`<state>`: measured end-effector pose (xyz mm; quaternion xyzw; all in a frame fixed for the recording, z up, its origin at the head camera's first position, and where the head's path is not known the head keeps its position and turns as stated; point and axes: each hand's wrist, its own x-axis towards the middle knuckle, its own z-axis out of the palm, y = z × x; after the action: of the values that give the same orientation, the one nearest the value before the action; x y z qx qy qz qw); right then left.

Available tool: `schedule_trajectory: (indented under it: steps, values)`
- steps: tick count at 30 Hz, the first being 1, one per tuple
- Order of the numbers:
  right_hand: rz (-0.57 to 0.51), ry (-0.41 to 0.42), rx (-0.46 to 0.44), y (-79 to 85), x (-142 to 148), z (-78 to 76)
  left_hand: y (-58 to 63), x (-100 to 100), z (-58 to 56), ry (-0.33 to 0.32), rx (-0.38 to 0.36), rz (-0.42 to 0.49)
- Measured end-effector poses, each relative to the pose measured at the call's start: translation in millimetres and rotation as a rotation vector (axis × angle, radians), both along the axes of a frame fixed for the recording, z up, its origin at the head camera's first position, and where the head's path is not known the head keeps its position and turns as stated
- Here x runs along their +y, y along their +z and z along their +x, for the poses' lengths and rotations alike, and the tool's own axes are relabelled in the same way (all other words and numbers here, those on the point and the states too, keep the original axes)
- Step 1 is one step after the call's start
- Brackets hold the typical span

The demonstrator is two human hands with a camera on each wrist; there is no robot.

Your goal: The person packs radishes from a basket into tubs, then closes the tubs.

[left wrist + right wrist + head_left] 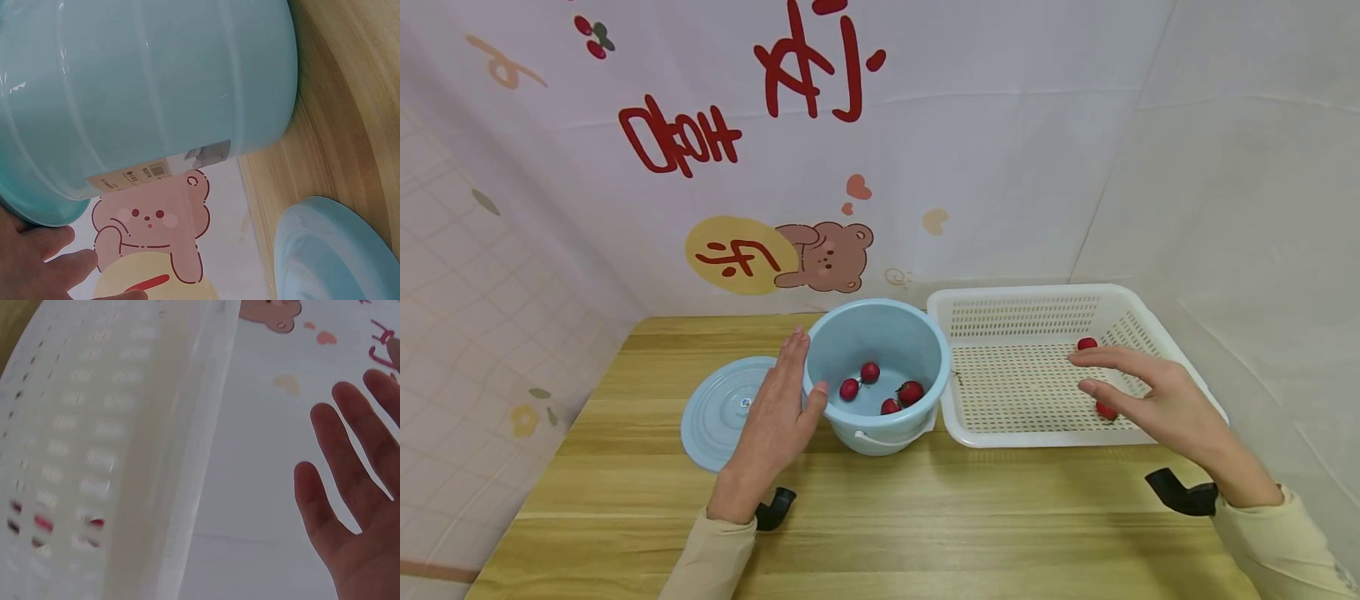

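Lid (pixel 709 417) partly behind left hand (pixel 775 417), one red fruit (pixel 1106 412) partly behind right hand (pixel 1165 400), label (pixel 159 167) too small to read

I can see ample room straight down into the blue bucket (pixel 880 332), though the left hand (pixel 777 412) blocks the left side of its rim. Left of the bucket, the lid (pixel 717 408) lies flat, low enough to pass over. On the bucket's right, the white basket (pixel 1018 379) crowds its rim, barring any way between. In front of the bucket, plenty of counter (pixel 940 525) gives free passage.
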<state>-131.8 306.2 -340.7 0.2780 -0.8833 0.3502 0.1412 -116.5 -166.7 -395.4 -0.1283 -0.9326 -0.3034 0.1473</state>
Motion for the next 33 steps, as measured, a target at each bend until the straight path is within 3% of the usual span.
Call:
schedule_trajectory:
  steps: [9, 26, 33]
  values:
    - [0.093, -0.097, -0.254, -7.0, 34, -9.6, 0.0, 0, 0.4, -0.005, -0.009, 0.003]
    - [0.284, -0.013, -0.381, -34.0, 68, -45.1, -0.9, 0, -0.8, -0.004, -0.002, -0.005]
    - [0.274, 0.038, -0.454, -40.7, 69, -54.7, -0.9, 0, -0.6, -0.002, -0.009, -0.002]
